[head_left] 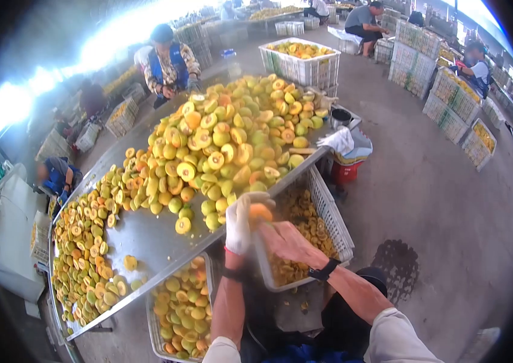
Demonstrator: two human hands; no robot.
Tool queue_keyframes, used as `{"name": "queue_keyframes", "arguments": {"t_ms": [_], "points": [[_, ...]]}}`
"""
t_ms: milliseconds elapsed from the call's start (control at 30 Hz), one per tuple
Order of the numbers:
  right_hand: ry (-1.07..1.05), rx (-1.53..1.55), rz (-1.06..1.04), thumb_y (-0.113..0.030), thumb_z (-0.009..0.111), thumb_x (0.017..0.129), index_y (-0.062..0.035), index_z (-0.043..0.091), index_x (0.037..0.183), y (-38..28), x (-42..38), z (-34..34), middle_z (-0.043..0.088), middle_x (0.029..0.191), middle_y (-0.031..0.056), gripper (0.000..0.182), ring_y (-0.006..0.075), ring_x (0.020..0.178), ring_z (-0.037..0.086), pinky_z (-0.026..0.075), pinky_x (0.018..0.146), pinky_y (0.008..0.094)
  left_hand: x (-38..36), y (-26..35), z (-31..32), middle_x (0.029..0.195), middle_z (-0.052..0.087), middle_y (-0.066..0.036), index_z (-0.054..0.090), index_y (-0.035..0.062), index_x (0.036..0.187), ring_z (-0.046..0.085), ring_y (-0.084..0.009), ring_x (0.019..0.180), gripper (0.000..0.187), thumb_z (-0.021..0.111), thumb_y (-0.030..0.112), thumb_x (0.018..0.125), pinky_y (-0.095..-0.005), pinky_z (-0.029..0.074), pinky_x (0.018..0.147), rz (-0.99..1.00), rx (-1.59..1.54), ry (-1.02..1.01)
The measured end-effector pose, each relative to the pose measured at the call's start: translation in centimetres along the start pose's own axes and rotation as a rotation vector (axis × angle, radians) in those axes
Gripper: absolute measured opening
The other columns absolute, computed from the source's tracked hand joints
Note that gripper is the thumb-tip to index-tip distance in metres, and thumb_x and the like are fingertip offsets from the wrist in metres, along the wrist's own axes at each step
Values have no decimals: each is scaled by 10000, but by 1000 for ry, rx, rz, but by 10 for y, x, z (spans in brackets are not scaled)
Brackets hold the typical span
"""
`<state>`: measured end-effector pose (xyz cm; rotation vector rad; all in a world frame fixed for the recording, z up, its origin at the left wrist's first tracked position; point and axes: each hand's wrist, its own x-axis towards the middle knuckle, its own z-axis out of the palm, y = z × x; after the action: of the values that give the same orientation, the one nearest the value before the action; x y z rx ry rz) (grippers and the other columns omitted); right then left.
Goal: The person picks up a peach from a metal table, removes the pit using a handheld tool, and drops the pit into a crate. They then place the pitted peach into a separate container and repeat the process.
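My left hand [239, 227], in a white glove, is closed around an orange-yellow peach half [260, 212] at the table's near edge. My right hand [288, 243] is bare and presses close beside that fruit. Its fingers look curled together, but blur hides what is in them. Just beyond both hands rises a big heap of halved yellow-green peaches [217, 142], some showing their pits, on a metal table [147, 233]. Below my hands stands a white crate [336, 233] with small brownish-yellow pieces. Another crate [210, 275], at my left forearm, is filled with peach halves.
A dark cup [340, 118] and a white glove [338, 141] are at the table's right end, near a red bucket [346, 172]. A full crate [301, 65] stands behind. Across the table works a person [170, 63]; stacked crates [413, 60] line the right.
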<state>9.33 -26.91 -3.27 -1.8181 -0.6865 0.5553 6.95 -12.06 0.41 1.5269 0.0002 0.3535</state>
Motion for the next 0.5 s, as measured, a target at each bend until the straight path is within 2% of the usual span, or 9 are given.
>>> {"name": "queue_keyframes", "arguments": {"t_ms": [33, 67, 133, 167, 200, 267, 400, 467, 500], "points": [[45, 208, 155, -400, 459, 1092, 8, 655, 823, -18, -5, -3, 571, 647, 86, 527, 166, 592, 531, 425, 553, 381, 1, -3, 1, 966, 729, -89, 711, -43, 1071, 630, -134, 825, 529, 435, 408, 1092, -287, 497, 764, 76, -14, -18], [41, 217, 167, -400, 459, 1092, 8, 655, 823, -22, -8, -6, 571, 647, 86, 527, 166, 592, 531, 425, 553, 381, 2, -6, 3, 968, 729, -90, 706, -47, 1089, 623, -131, 841, 539, 428, 414, 1093, -288, 491, 783, 157, -28, -38], [-18, 457, 223, -377, 460, 1095, 18, 668, 909, -25, -7, -13, 583, 671, 91, 483, 187, 604, 540, 429, 571, 390, 4, -9, 9, 934, 727, -78, 700, -52, 1099, 612, -130, 848, 542, 434, 419, 1092, -271, 481, 778, 138, -51, -32], [-25, 385, 196, -348, 456, 1097, 11, 668, 1011, -21, -5, -12, 598, 705, 133, 425, 226, 596, 534, 434, 575, 401, 2, -10, 16, 911, 723, -80, 700, -50, 1084, 612, -132, 830, 533, 441, 416, 1091, -269, 479, 763, 78, -51, 78], [-25, 391, 202, -348, 456, 1097, 11, 668, 1011, -10, -1, -6, 598, 705, 133, 425, 226, 596, 534, 434, 575, 401, 1, -9, 21, 888, 719, -81, 700, -47, 1069, 612, -134, 811, 524, 447, 412, 1090, -267, 477, 749, 19, -49, 186], [192, -93, -365, -288, 496, 1090, -37, 648, 915, 18, 8, 7, 471, 621, -48, 342, 72, 513, 471, 330, 470, 294, -1, -5, 24, 862, 712, -86, 701, -41, 1041, 612, -136, 782, 514, 452, 407, 1089, -268, 480, 730, -2, -92, 205], [172, -134, -242, -200, 510, 1064, -58, 693, 1006, -12, -4, -3, 455, 627, -42, 239, 63, 549, 472, 340, 502, 295, 2, -5, 16, 792, 693, -102, 697, -22, 988, 614, -149, 702, 519, 457, 429, 1081, -273, 489, 675, 21, -28, 154], [-46, 42, -69, -307, 525, 1082, -91, 671, 938, -10, -3, -8, 413, 598, -56, 297, 59, 498, 424, 314, 458, 282, 6, -8, 8, 781, 690, -107, 696, -22, 986, 617, -153, 698, 535, 460, 449, 1074, -275, 491, 668, 6, -83, 77], [-44, 42, -74, -307, 525, 1082, -91, 671, 938, -16, -6, -11, 413, 598, -56, 297, 59, 498, 424, 314, 458, 282, 7, -10, 5, 771, 686, -112, 696, -22, 984, 621, -158, 695, 551, 462, 470, 1068, -277, 494, 661, -13, -141, 5]]}}
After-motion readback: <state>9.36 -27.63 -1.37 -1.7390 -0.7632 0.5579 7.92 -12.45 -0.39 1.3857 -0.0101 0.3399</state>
